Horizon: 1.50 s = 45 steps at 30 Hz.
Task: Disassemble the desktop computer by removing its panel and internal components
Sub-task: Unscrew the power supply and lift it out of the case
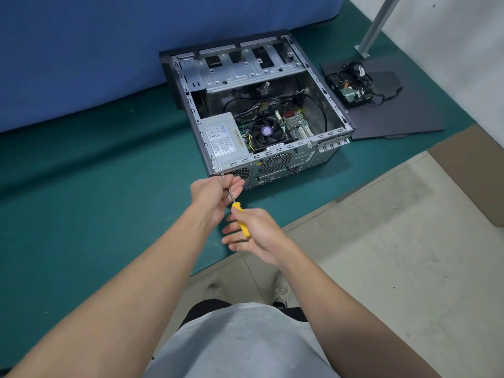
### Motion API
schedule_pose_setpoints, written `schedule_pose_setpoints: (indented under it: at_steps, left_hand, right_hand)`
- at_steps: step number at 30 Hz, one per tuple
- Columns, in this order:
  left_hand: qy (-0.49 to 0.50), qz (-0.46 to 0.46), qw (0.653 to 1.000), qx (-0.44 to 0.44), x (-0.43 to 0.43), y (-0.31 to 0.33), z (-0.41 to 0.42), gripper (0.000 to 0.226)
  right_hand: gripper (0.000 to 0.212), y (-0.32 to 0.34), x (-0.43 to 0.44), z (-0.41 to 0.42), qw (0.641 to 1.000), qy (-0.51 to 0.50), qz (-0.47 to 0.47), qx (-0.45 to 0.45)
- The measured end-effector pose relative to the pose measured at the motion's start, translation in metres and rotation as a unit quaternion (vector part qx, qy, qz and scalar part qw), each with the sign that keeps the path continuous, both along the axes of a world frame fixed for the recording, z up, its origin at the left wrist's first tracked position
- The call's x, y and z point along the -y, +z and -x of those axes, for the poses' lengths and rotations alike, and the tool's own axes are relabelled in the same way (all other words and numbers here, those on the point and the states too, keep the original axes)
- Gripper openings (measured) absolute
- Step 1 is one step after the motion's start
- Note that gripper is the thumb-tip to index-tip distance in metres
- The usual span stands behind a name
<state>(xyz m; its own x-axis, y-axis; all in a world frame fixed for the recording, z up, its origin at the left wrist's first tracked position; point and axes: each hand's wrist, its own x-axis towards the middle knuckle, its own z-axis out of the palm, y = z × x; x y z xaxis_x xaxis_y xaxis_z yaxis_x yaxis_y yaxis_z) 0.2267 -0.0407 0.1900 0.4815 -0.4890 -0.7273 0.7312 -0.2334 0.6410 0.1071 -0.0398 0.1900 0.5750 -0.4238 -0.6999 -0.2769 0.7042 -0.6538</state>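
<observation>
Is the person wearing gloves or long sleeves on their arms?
No gloves. The left hand and right hand are bare, with no rings or watch showing. The left arm and right arm have no sleeves in view either. Below them is a light grey shirt.

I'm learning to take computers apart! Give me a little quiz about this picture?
1. What colour is the screwdriver handle? A red, B yellow, C green.
2. True or false: the side panel is still on the computer case.
3. Fill in: the left hand pinches the screwdriver's metal ____.
Key: 1 B; 2 false, it lies flat beside the case; 3 shaft.
</observation>
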Motion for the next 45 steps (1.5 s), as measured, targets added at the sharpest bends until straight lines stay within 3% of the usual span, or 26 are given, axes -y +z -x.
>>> schedule_pose_setpoints:
  at_steps: [2,7,13,18,20,26,32,38,42,45]
  left_hand:
    - [-0.002,0.017,1.000,-0.013,-0.002,0.000,-0.001,0.010]
    - [0.018,-0.032,0.998,0.048,-0.001,0.000,0.003,0.004]
    - [0.014,0.008,1.000,0.006,-0.004,-0.001,0.000,0.008]
    - [0.033,-0.024,0.998,0.037,-0.002,0.000,0.004,0.003]
    - [0.038,-0.047,0.996,0.063,0.000,0.001,0.005,0.004]
    - [0.028,0.022,0.999,0.003,-0.005,-0.002,0.001,0.009]
    - [0.032,0.008,0.999,0.036,-0.004,-0.003,0.007,0.008]
    - [0.014,0.028,0.999,0.011,-0.005,-0.003,0.002,0.008]
    - [0.019,0.028,0.999,0.009,-0.006,-0.004,0.003,0.005]
    - [0.030,-0.004,0.998,0.048,-0.004,-0.004,0.003,0.002]
  right_hand:
    - [0.014,-0.001,0.000,0.002,0.999,0.007,-0.026,0.021]
    - [0.007,-0.006,-0.006,-0.010,0.991,-0.022,0.105,-0.082]
    - [0.019,-0.001,0.001,-0.003,0.997,-0.030,-0.044,0.047]
    - [0.007,-0.004,-0.003,-0.011,0.995,-0.012,0.081,-0.063]
    - [0.012,-0.004,-0.004,-0.013,0.993,-0.027,0.090,-0.074]
    - [0.022,0.003,0.001,-0.004,0.998,0.006,-0.051,0.035]
    - [0.004,-0.008,-0.001,-0.009,0.994,-0.023,0.085,-0.066]
    - [0.015,-0.003,0.008,0.001,0.998,-0.010,-0.050,0.042]
    - [0.003,-0.003,0.008,-0.002,0.999,0.006,0.032,-0.028]
    - [0.008,-0.005,0.008,-0.005,0.997,-0.003,0.062,-0.054]
